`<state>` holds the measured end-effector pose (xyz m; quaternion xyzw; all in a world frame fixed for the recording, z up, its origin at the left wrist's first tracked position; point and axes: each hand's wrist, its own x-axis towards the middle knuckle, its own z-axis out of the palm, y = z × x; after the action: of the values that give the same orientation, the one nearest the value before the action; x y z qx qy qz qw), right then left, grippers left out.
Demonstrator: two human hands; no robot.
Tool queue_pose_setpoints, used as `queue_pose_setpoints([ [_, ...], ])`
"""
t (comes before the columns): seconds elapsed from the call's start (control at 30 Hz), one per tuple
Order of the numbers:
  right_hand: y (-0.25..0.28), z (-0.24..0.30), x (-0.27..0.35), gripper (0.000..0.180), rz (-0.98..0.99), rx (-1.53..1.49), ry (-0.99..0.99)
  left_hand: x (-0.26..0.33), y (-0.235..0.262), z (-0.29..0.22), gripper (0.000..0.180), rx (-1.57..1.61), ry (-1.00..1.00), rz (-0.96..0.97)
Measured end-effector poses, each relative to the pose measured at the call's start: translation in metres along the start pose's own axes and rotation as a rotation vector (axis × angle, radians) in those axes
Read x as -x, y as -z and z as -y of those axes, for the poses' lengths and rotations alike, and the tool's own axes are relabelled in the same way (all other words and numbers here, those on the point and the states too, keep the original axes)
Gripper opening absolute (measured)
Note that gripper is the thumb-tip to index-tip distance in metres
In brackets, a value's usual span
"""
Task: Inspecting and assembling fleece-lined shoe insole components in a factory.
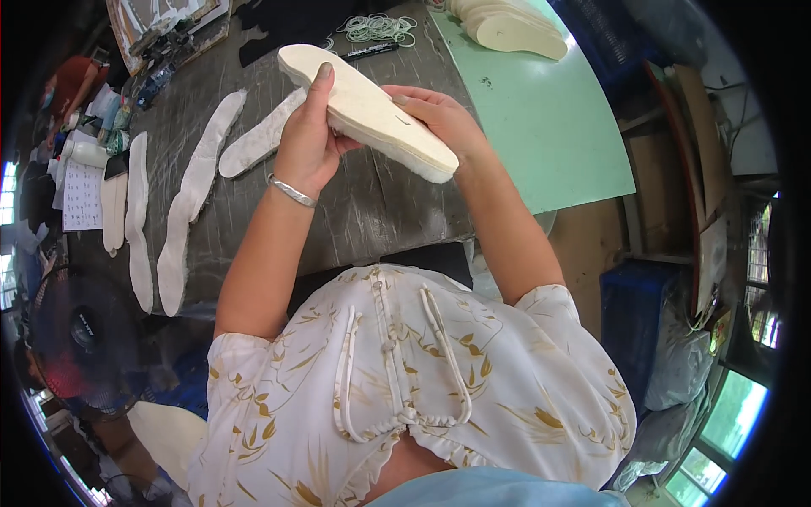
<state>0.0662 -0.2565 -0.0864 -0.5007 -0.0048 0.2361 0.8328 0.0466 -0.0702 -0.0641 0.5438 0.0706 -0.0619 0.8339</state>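
Above the dark table [363, 211] I hold a cream insole [372, 106] with a fluffy white underside and a small dark mark near its lower right end. My left hand [306, 139] is closed round its left part, thumb on the smooth top face. On the far right edge, my right hand [443, 118] grips it too, its thumb along the rim and the other fingers partly hidden behind. Beneath and left of my left hand lies a fleecy white insole [262, 139]. Further left are joined fleecy insoles [196, 182] and a narrow white strip [138, 220].
A green mat [549, 135] covers the table's right side, bearing a stack of cream insoles [515, 34]. Pale rubber bands [380, 28] and a black marker [370, 51] lie at the back. A fan [83, 329] stands lower left; a blue crate [638, 313] is right.
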Motion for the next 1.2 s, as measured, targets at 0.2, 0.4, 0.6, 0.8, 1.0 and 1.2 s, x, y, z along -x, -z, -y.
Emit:
queue_pose_setpoints([
  [0.2, 0.007, -0.008, -0.001, 0.034, -0.018, -0.073, -0.029, 0.0, -0.017, 0.003, 0.07, -0.049, 0.019, -0.044],
  [0.4, 0.013, -0.019, -0.002, 0.033, -0.068, 0.065, -0.043, -0.001, -0.017, 0.008, 0.06, -0.035, 0.032, -0.035],
  [0.6, 0.013, -0.007, 0.015, 0.034, -0.278, 0.728, 0.485, -0.01, -0.006, 0.021, 0.041, -0.059, 0.04, -0.085],
  [0.8, 0.0, -0.023, 0.037, 0.021, -0.274, 1.242, 0.888, -0.018, -0.02, 0.033, 0.038, -0.107, 0.018, -0.139],
  [1.0, 0.053, -0.026, 0.039, 0.023, -0.574, 0.699, 0.595, -0.018, -0.026, 0.044, 0.032, -0.12, 0.063, 0.083],
  [1.2, 0.138, 0.02, 0.054, 0.032, -1.036, 0.607, 0.728, -0.024, -0.003, 0.068, 0.021, -0.288, -0.015, 0.065],
])
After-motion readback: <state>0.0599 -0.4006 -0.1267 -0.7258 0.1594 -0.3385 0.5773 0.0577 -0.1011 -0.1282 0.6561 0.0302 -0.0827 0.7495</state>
